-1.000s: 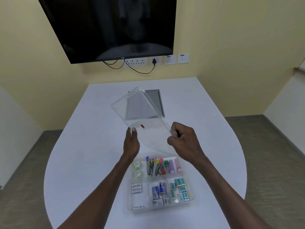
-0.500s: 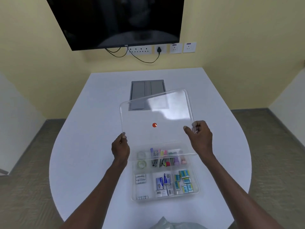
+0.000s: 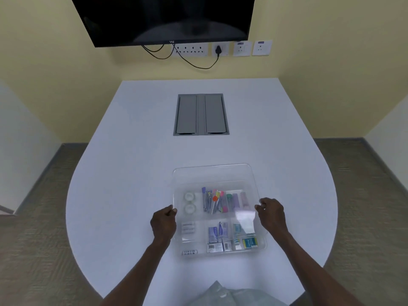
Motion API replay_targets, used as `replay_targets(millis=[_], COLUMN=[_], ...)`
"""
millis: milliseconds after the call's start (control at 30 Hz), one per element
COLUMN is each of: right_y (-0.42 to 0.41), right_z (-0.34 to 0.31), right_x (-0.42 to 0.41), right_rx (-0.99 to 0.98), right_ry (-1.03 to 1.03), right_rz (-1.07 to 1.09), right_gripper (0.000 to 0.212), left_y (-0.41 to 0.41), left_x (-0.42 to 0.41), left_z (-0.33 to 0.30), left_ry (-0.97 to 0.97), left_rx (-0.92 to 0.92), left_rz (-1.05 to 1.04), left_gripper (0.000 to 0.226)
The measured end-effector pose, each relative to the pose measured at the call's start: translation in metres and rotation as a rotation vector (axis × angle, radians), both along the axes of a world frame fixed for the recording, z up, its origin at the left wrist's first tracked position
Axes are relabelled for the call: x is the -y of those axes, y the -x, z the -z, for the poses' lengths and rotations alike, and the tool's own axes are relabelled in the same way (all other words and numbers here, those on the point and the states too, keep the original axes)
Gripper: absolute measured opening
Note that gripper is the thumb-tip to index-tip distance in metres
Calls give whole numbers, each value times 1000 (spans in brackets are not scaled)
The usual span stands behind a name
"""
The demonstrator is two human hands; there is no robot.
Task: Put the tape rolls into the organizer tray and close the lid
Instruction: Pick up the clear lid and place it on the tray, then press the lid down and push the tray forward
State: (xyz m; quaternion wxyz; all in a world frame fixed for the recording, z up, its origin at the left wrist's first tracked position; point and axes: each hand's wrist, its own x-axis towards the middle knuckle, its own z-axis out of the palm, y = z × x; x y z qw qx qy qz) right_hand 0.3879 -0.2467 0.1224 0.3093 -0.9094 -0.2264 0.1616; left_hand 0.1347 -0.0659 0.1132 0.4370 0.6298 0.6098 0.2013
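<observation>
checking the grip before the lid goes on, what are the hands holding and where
Both hold the clear flat plastic lid over the clear organizer tray: left hand pinches its left edge, right hand its right edge.

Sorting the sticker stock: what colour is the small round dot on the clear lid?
Orange-red dot, on the clear lid; seen in the head view.

Clear glossy plastic lid (image 3: 214,175)

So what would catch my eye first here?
Two bare hands, left hand and right hand, hold a clear lid over a clear organizer tray on the white table. Two tape rolls lie in its far-left compartment. A dark screen hangs on the yellow wall.
</observation>
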Motion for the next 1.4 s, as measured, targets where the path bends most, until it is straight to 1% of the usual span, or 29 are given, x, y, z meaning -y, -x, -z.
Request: replay_targets(millis=[67,133,167,200,300,333,533,700,933,1133,1200,1267,1333,1400], right_y=[2,4,4,5,6,6,8,12,16,17,18,21,22,22], right_z=[5,12,14,16,22,23,26,28,24,24,24,23,25,30], right_x=[3,6,7,9,12,13,16,17,22,31,33,36,43,54], right_rx=[-22,-16,-12,-6,4,4,3,-14,-10,-100,-158,-230,-299,-383], right_ry=[37,69,77,82,98,104,148,145,173,140,141,145,171,188], right_rz=[-8,-15,-15,-17,-36,-37,-76,-52,-54,-4,-9,-14,-30,-55], right_gripper=[17,19,19,19,16,16,17,18,27,25,29,38,50,66], left_y=[4,7,8,10,12,12,12,13,17,20,20,26,36,50], left_x=[4,7,8,9,12,13,18,19,23,23,26,33,40,48], left_z=[3,5,7,9,14,15,19,20,20,18,14,12,17,25], left_ry=[28,42,44,51,79,78,75,76,72,139,167,225,303,364], left_rx=[-19,-29,-39,-45,-92,-101,-136,-169,-151,-133,-137,-143,-133,-104], left_rz=[1,-1,2,8,14,20,27,44,62,85,92,106,128,150], left_gripper=[29,14,12,13,28,30,31,31,31,32,35,39,42,44])
